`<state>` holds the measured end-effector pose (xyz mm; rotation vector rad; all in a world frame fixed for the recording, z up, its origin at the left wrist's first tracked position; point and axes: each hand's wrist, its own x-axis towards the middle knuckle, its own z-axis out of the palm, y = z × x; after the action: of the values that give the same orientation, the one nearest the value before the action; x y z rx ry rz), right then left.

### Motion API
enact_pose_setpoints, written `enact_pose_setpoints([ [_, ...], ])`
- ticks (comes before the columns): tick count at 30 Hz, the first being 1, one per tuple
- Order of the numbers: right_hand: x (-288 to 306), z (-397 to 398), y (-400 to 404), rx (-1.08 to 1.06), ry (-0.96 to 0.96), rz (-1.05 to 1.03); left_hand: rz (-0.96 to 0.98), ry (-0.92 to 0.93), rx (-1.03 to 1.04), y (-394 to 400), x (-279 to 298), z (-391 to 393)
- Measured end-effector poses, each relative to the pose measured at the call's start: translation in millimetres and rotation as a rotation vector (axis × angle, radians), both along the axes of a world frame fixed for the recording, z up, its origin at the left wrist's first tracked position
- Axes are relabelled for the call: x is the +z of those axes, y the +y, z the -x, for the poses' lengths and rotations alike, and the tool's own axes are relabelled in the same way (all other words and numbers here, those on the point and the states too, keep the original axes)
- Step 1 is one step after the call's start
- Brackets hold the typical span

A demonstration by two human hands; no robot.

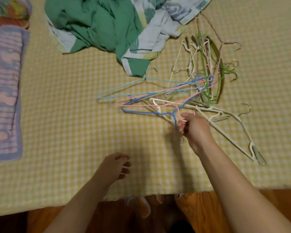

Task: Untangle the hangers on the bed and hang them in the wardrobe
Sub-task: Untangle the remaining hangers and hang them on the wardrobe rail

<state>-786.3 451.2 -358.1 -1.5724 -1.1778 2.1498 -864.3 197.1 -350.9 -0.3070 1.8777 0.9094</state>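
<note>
Hooks (178,116) seemingly pinched by right hand (194,127), fingers (181,126) hiding them.

A crumpled green and white patterned quilt (107,29) lies at the far side. A striped purple and pink pillow (4,91) sits at the left edge, with a colourful cloth (8,9) beyond it. Brown wooden floor (280,202) shows at the bottom

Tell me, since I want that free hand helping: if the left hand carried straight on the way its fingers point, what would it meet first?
Probably only bare checked bedspread. The left hand points toward the right forearm, though depth is unclear.
</note>
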Motion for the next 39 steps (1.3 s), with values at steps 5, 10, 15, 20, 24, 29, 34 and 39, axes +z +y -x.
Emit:
enact_pose_setpoints([
  [5, 7.1, -33.3, -11.2, 0.055, 0.018, 0.058, 0.026, 0.167, 0.083, -12.1, -9.9, 16.2],
  [10, 0.6, -44.8, -29.3, 0.175, -0.038, 0.152, 0.18, 0.397, 0.105, -15.8, -14.8, 30.4],
  [15, 5.6, -49.9, -44.1, 0.263, -0.116, 0.132, 0.239, 0.531, 0.027, -23.3, -13.2, 32.1],
  [20, 22.9, -56.6, -57.1, 0.327, -0.121, 0.158, 0.472, 0.658, -0.699, -55.7, -30.9, 28.5],
  [24, 38.2, -71.9, -68.4, 0.329, -0.127, 0.143, 0.413, 0.589, -0.863, -68.4, -28.8, 21.8],
  [29, 42.8, -69.3, -73.2, 0.403, -0.108, 0.115, 0.226, 0.781, -0.737, -75.0, -15.4, 16.2],
  [34, 33.0, -27.8, -74.1, 0.38, 0.075, 0.164, 0.37, 0.766, -0.328, -102.2, -20.5, 32.4],
  [39, -64.3, -11.0, -42.7, 0.056, -0.44, 0.133, 0.448, 0.686, -0.204, -122.3, -27.2, 38.1],
])
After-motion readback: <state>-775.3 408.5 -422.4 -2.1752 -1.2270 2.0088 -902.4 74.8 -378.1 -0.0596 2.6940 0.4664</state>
